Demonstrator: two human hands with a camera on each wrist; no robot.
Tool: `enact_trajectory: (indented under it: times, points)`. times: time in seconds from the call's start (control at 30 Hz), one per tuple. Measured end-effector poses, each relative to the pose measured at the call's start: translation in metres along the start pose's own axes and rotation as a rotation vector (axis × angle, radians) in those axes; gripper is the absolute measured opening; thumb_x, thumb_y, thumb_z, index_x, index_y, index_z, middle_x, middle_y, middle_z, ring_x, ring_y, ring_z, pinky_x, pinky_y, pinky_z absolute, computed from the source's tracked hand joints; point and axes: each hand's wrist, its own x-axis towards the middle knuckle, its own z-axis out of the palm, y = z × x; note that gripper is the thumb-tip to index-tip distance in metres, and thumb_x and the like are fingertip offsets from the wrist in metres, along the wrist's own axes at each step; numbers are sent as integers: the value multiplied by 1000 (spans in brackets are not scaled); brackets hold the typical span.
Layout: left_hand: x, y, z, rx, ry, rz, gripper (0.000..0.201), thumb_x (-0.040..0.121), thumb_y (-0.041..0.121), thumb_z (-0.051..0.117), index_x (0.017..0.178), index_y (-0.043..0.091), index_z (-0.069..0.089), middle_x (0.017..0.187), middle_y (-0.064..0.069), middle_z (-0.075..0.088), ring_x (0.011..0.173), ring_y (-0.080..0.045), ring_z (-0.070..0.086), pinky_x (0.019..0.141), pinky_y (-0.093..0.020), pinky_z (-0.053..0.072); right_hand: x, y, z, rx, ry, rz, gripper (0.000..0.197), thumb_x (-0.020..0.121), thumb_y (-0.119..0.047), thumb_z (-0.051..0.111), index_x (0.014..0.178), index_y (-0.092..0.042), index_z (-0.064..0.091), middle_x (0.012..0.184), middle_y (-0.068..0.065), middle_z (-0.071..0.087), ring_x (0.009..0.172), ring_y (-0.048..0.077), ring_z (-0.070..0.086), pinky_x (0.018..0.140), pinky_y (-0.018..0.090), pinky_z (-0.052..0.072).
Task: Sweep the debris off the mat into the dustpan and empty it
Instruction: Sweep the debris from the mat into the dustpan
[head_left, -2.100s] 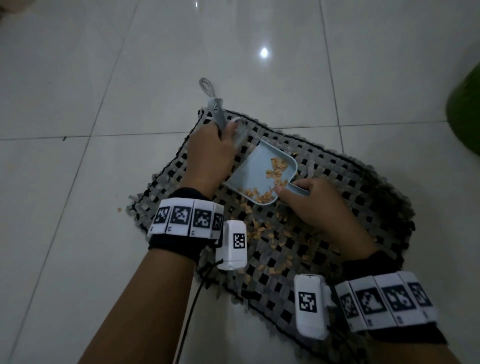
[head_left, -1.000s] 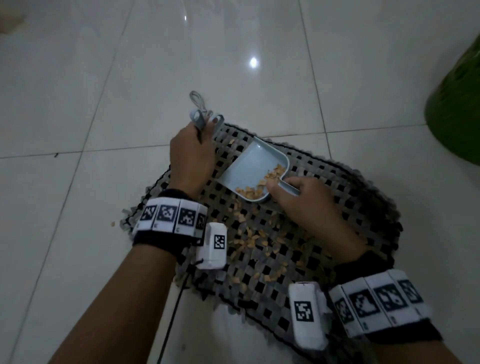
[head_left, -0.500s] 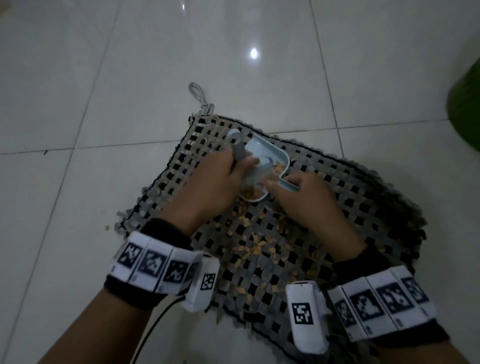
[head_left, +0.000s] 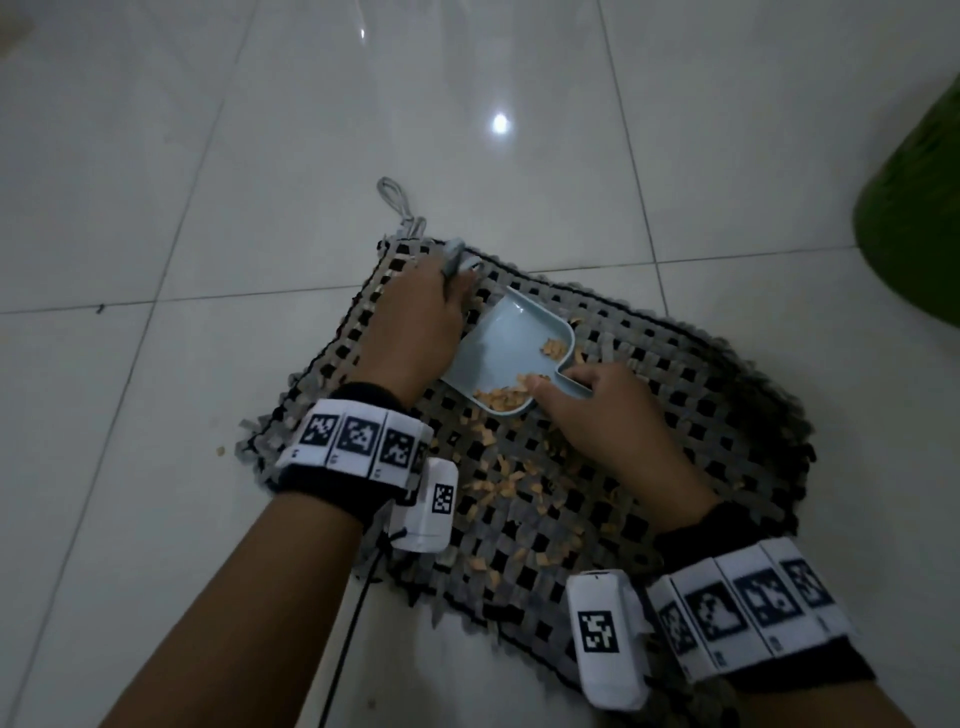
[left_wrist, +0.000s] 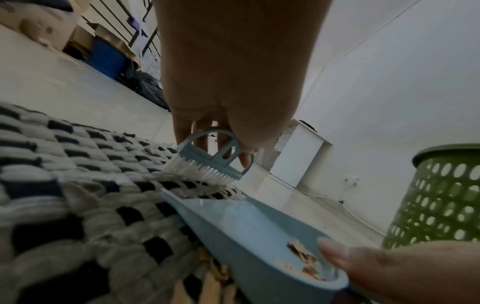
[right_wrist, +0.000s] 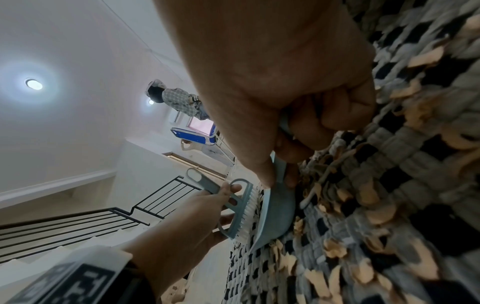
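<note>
A grey-and-black woven mat lies on the tile floor, strewn with tan flakes of debris. On it rests a light blue dustpan, its far lip down on the mat, with flakes piled at its near end. My right hand grips the dustpan's handle with the thumb on the rim. My left hand holds a small blue brush by its handle. The white bristles touch the mat just beyond the dustpan's lip. In the right wrist view the brush stands against the pan's open edge.
A green perforated basket stands on the floor to the right of the mat. A fabric loop sticks out from the mat's far corner. One stray flake lies on the tiles left of the mat. A person stands far off.
Half a second ago the brush was down in the dustpan's mouth. My left hand has since drawn it back out to the mat's far left corner. The dustpan has hardly moved.
</note>
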Motion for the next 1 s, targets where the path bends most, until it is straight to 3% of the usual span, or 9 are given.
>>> enact_trajectory:
  times: [0.1,0.17,0.27,0.33,0.47,0.6,0.73,0.83,1.0]
  points:
    - [-3,4,5,9,-57,10,35,108,35,40,126,12,60,86,-6,66,72,-17,51,66,-30,35,1,0,1,15,-3,16,43,88,-54,67,88,-12,77,85,9,75,74,25,71,70,43,59]
    - [-7,5,2,5,-102,-2,33,107,36,41,114,12,63,78,-3,61,71,-20,56,61,-34,36,3,1,1,30,-16,36,45,88,-53,68,88,-9,77,86,10,75,74,26,71,70,43,59]
    - [-13,7,-13,-40,-235,-31,37,107,39,40,104,15,67,97,-8,67,85,-26,61,64,-31,41,5,3,1,54,-30,46,42,88,-53,68,85,-12,76,78,5,73,66,20,67,58,32,51]
    - [-15,7,-25,-133,-278,-71,39,108,39,38,104,20,71,101,-3,65,90,-21,59,64,-22,39,4,4,0,54,-32,44,40,88,-54,69,83,-15,75,73,1,70,61,15,63,53,28,46]
    - [-9,2,-32,-144,-101,-109,35,107,38,39,99,21,68,95,2,63,77,-9,56,60,-23,38,5,5,1,15,-13,29,42,87,-56,68,86,-14,77,84,6,75,73,22,70,71,43,60]
    - [3,2,-20,-108,64,-57,34,107,34,42,114,12,67,106,-5,67,90,-19,58,72,-26,37,6,6,2,-3,0,19,41,87,-57,68,84,-17,76,82,4,75,70,21,69,69,42,59]
    - [20,1,-7,-86,67,-22,35,107,35,42,124,14,64,114,-8,70,104,-25,62,81,-28,43,7,8,2,-4,5,22,40,87,-56,68,85,-17,75,79,1,73,68,18,68,65,36,57]
    - [27,-1,-2,-32,-21,-37,35,107,33,42,129,16,62,119,-9,68,112,-30,60,86,-32,44,7,10,2,5,6,17,38,87,-57,68,87,-20,75,78,-2,72,67,15,67,64,34,56]
    - [20,0,-13,44,-40,-82,37,105,36,41,108,16,72,95,-4,67,80,-22,57,70,-28,38,8,13,0,14,-3,19,37,88,-57,67,85,-21,75,73,-6,70,64,13,65,55,25,47]
